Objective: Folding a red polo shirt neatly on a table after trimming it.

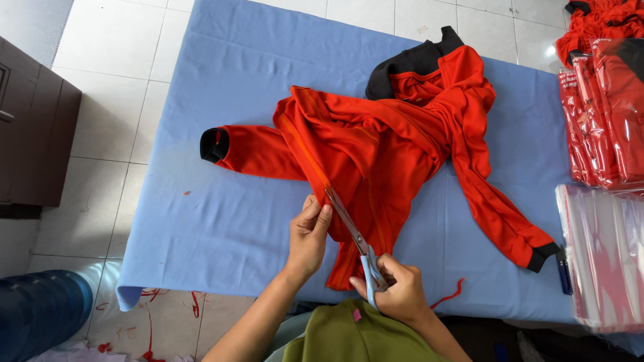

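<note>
**Red jacket under the scissors**

Dark wood comes first at my far left: a cabinet (30,127) standing on the pale tiled floor (111,100). Below it, at the bottom corner, I see a blue water jug (40,312), and red thread scraps (151,302) lie on the tiles beside it. A blue cloth (221,221) covers the work surface and hangs over its near left edge.

On the cloth lies the jacket (382,147), red with black cuffs and a black collar, bunched at its middle, one sleeve stretched left and the other running down to the right. My left hand (308,234) pinches the jacket's zipper edge between thumb and fingers, holding it taut just beside the blades. My right hand (396,288) is closed through the pale handles of the scissors (355,241), whose blades point up and left along that edge; whether they are parted there I cannot tell. My olive-green garment (355,335) fills the bottom centre and hides the near edge of the surface.

Right of my hand a loose red thread (451,295) lies on the cloth. Further right a dark pen (563,271) sits by the cuff, then clear bags (604,255), and above them bagged red garments (604,114) stacked at the edge.
</note>
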